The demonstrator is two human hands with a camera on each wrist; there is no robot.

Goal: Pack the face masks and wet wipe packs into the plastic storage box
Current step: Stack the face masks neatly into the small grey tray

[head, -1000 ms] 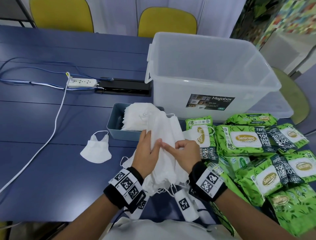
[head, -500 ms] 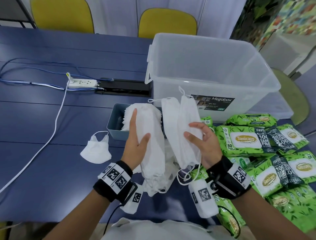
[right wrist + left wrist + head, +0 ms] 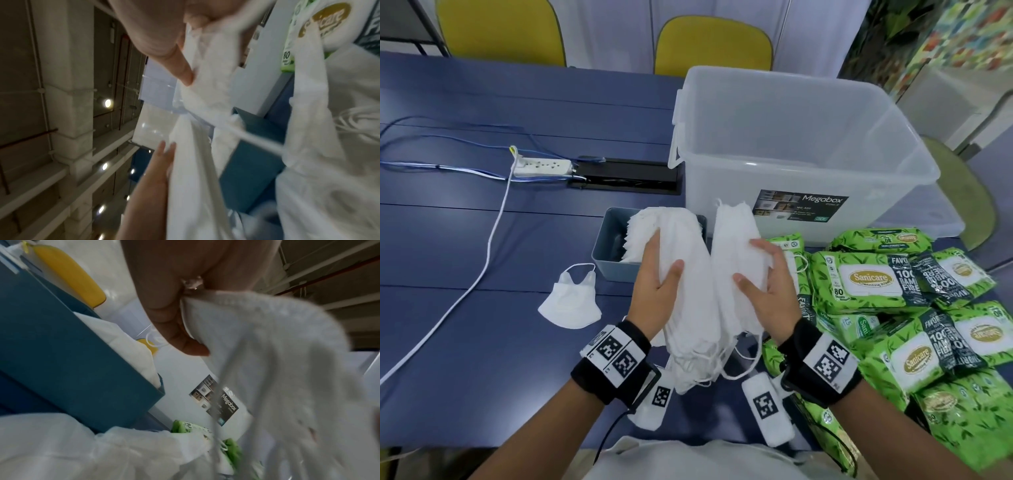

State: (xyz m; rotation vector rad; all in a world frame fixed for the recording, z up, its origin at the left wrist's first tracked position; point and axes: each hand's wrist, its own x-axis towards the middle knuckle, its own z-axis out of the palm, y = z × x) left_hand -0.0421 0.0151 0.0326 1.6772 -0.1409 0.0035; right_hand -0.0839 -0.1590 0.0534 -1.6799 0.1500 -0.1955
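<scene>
Fingers [image 3: 654, 246] curled (thumbs in front), each hand gripping face masks [image 3: 688, 291]

The masks [image 3: 690, 291] hide most fingers [image 3: 654, 240] of both hands. Right-edge wipe packs [image 3: 976, 421] are cut off. Wrist views are blurred.

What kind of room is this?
Probably an office or meeting room: a long blue table with a built-in cable hatch, a power strip, and yellow chairs pulled up.
</scene>
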